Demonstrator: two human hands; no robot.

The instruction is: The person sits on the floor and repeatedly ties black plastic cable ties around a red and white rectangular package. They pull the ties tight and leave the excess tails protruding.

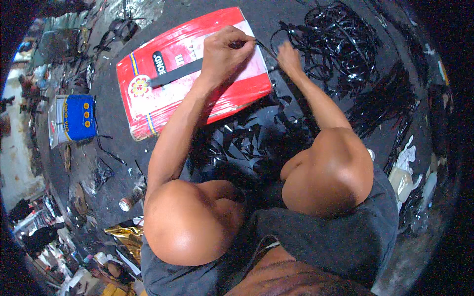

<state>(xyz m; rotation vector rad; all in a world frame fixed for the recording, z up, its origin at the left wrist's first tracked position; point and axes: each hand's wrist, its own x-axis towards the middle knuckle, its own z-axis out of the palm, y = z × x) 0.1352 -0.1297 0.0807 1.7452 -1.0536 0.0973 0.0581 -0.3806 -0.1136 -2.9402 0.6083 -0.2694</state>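
Note:
A red and white flattened tin sheet with printed flowers and blue-yellow lines lies on the dark ground before me. A flat black strip runs across it and passes under my left hand. That hand rests over the sheet, its thumb and fingers pinched on the strip by the sheet's right edge. From there the strip continues to my right hand, slightly blurred, its fingers closed around the strip just off the sheet. Beside the right hand lies a large tangle of shiny black strips.
Between my bent knees and the sheet lie many short black strip scraps. A blue and white tin container stands at the left. Gold foil and clutter lie at lower left. Pale crumpled plastic is at the right.

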